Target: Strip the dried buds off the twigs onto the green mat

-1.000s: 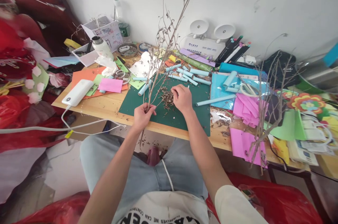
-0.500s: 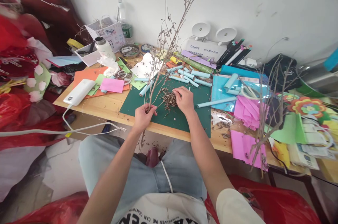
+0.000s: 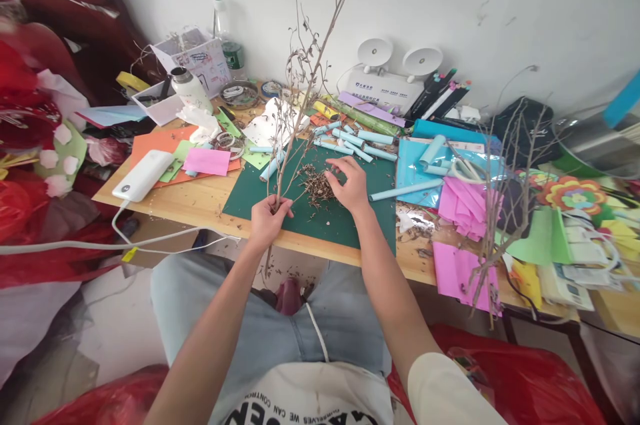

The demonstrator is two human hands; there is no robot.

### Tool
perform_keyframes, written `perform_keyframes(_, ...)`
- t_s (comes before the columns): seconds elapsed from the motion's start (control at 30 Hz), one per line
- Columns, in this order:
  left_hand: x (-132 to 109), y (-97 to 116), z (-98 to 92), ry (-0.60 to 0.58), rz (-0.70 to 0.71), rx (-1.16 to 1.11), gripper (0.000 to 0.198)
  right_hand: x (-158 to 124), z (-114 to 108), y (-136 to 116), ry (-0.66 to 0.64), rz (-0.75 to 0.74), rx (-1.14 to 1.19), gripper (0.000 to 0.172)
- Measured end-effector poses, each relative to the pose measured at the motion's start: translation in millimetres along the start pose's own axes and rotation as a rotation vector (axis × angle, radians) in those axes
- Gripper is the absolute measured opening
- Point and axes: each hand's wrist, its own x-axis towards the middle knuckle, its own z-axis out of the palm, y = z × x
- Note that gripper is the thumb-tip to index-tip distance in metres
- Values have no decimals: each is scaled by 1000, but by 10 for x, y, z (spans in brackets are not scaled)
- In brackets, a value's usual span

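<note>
My left hand point(image 3: 269, 219) is closed round the lower stem of a tall dry branch point(image 3: 314, 71), which leans up and to the right with shrivelled leaves on its twigs. The stem's cut end sticks out below the hand, past the table edge. A heap of dry leaf bits point(image 3: 319, 186) lies on the green cutting mat point(image 3: 345, 228). Over the heap's right side is my right hand point(image 3: 347, 183), thumb and fingers apart, with nothing visible in them. Rolled light-blue paper tubes point(image 3: 379, 138) lie behind the heap.
Another bare branch point(image 3: 493, 245) stands at the right by pink paper point(image 3: 457, 268). A white power bank point(image 3: 143, 175) with a cable lies at the left. White bottle point(image 3: 190, 88), blue packet point(image 3: 413, 175) and twin-headed lamp point(image 3: 383, 88) stand or lie behind.
My right hand's fingers have gone from pinched together to spread, over the leaf heap. The left hand keeps its hold on the branch. The whole view has shifted slightly.
</note>
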Motion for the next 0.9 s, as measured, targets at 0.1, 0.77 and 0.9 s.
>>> perform_keyframes(0.1, 2, 10, 7, -11, 8, 17, 27, 3, 24, -22, -25, -8, 23, 20)
perform_keyframes(0.77, 11, -19, 11, -12, 3, 15, 27, -9, 41, 17, -34, -44, 12, 21)
perform_keyframes(0.9, 7, -22, 13, -9, 8, 27, 27, -11, 59, 3, -31, -37, 14, 20)
